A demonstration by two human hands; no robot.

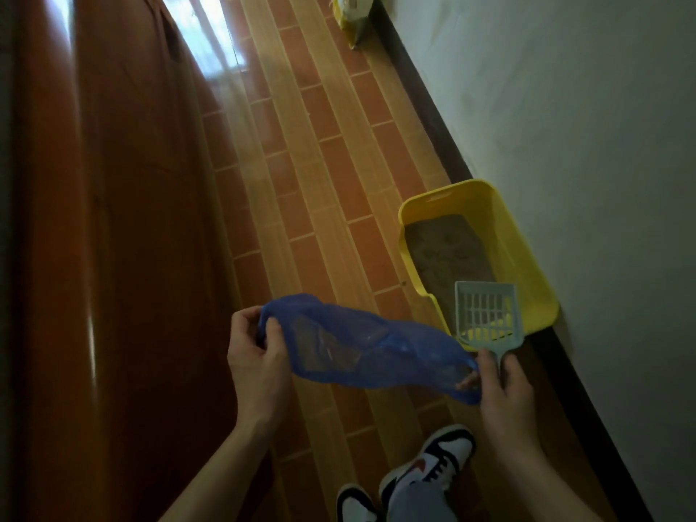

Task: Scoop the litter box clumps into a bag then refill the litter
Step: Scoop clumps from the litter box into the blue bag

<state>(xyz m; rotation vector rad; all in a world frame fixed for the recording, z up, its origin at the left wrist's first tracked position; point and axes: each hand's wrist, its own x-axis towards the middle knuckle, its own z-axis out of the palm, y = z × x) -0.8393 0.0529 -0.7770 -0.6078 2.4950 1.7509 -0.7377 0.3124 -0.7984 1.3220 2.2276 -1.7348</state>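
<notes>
- Head view: thin blue plastic bag (361, 348), lower centre, stretched between both hands; light, limp, slippery, so best held at the rim.
- Left hand (256, 356) grip pinches the bag edge.
- Right hand (502, 386) grip holds the other end plus the pale slotted plastic scoop (487, 314).
- Yellow plastic litter box (486, 254), right of centre, on the floor against the wall, grey litter inside.

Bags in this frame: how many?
2. A blue plastic bag stretched between the left hand and right hand; a yellow-white bag far off against the wall.
</notes>
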